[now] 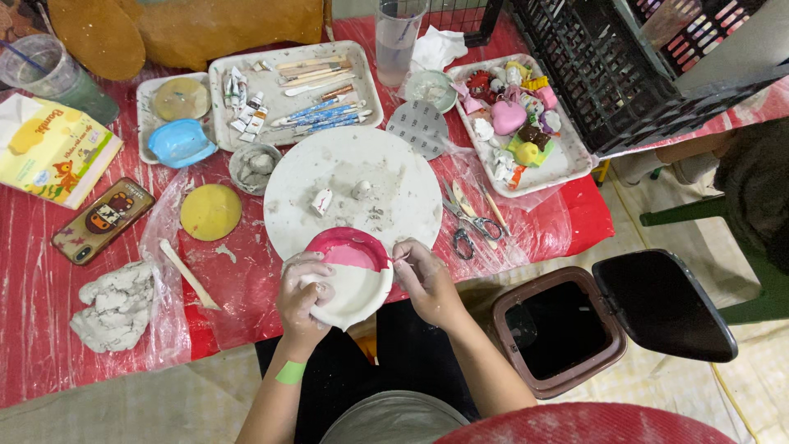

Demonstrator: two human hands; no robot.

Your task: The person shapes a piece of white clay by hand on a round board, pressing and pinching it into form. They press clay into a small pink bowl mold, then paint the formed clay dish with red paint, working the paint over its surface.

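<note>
My left hand [302, 294] grips a small round bowl [353, 279] by its near left rim, tilted toward me. Part of the bowl is painted pink and the rest is bare white. At the bowl's right edge my right hand [421, 275] pinches a thin paintbrush [399, 258], its tip touching the rim. Both hands hover just in front of a round white turntable [394, 185] smeared with clay, which carries two small clay lumps.
A white tray of brushes and paint tubes [288, 90] and a tray of small painted figures [514, 115] stand behind. Scissors [464, 226], a yellow disc [210, 211], a clay lump [115, 304], a phone [103, 219], a tissue box [49, 148] surround. An open bin [563, 329] stands right.
</note>
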